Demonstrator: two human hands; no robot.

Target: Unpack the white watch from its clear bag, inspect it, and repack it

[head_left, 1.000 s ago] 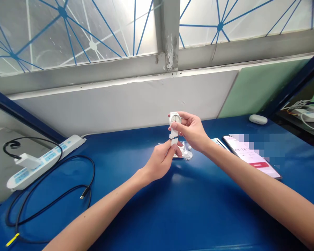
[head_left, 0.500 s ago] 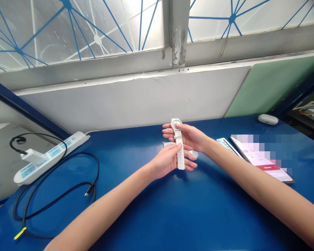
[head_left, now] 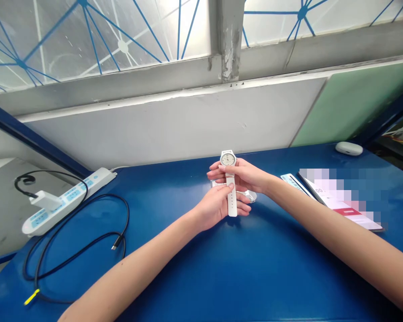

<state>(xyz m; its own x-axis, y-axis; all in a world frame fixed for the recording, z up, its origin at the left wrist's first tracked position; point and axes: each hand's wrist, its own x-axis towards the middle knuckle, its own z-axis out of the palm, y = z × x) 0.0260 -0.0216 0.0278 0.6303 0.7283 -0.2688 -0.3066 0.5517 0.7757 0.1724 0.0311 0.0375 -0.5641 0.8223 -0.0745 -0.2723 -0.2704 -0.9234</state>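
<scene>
A white wristwatch with a round dial is held up over the blue table, its perforated strap hanging toward me. My left hand pinches the strap, thumb on top. My right hand grips the watch just below the dial, its thumb across the strap. Behind the hands, partly hidden, a clear and whitish item lies on the table; I cannot make out what it is.
On the left of the blue table are a white power strip with a plugged-in charger and a looped black cable. A phone, a blue-white card and a white case lie on the right.
My right thumb has moved down off the dial onto the strap below it, so the watch face now shows. The view has shifted slightly.
</scene>
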